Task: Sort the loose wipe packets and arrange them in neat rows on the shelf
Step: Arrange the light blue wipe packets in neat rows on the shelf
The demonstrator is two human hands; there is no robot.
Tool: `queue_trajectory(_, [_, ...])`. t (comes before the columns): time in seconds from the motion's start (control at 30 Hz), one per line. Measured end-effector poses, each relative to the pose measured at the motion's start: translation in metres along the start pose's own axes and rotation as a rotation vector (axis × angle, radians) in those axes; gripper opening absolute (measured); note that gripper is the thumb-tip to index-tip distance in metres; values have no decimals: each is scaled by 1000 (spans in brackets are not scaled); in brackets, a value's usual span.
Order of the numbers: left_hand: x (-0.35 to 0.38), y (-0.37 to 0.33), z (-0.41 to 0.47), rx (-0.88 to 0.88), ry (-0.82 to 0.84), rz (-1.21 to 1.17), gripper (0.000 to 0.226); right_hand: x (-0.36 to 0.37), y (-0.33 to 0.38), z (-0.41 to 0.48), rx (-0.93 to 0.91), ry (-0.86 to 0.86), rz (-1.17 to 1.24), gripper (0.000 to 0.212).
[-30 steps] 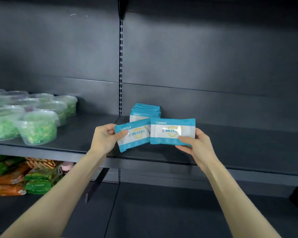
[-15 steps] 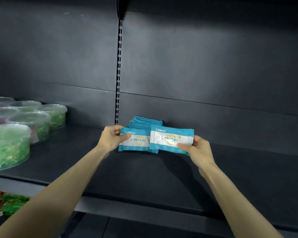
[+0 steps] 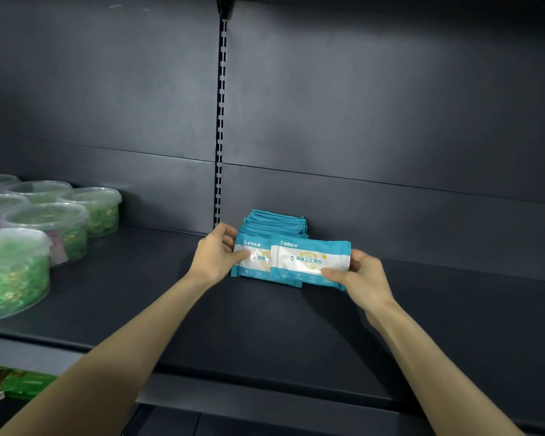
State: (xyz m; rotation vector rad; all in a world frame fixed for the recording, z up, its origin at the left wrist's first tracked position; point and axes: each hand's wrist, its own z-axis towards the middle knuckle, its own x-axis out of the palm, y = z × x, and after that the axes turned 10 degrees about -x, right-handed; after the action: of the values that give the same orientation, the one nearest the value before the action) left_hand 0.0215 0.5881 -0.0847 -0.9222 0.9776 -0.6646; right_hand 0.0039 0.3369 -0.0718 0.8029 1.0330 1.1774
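Two blue-and-white wipe packets are upright at the front of a row of packets (image 3: pixel 276 221) that stands on the dark shelf (image 3: pixel 422 309) against the back panel. My left hand (image 3: pixel 216 254) grips the left packet (image 3: pixel 252 259) by its left end, thumb across its face. My right hand (image 3: pixel 364 278) pinches the right packet (image 3: pixel 309 261) at its lower right corner. The right packet overlaps the left one and hides its right half. Both packets' lower edges are at the shelf surface; I cannot tell whether they touch it.
Several clear lidded tubs of green contents (image 3: pixel 16 269) stand on the shelf to the left. A slotted upright (image 3: pixel 221 121) runs down the back panel just left of the row. Green and orange bags (image 3: pixel 16 385) lie on the lower shelf, bottom left.
Both hands carried their packets forward and down from above the shelf's front edge to the front of the row. The left packet went from tilted to upright. The camera moved closer.
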Motion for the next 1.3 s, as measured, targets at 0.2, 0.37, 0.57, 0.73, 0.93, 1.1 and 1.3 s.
queue_trajectory(0.2, [-18, 19, -4, -115, 273, 139, 86, 27, -1, 7, -8, 31, -65, 32])
queue_trajectory(0.37, [-13, 22, -8, -62, 357, 183, 82, 54, 0, 9, -72, 103, -313, 34])
queue_trajectory(0.57, [-7, 25, -9, -33, 235, 317, 66, 69, 3, 10, -190, 38, -712, 54])
queue_trajectory(0.73, [-5, 24, -6, -27, 228, 339, 61, 66, 0, 10, -365, 119, -864, 101])
queue_trajectory(0.93, [-3, 26, -1, -54, 286, 335, 66, 60, -2, 19, -318, 366, -915, 102])
queue_trajectory(1.1, [-4, 26, 0, -24, 334, 341, 56, 57, -2, 26, -317, 370, -920, 95])
queue_trajectory(1.3, [3, 19, -4, -30, 243, 481, 46, 56, -1, 29, -304, 370, -930, 93])
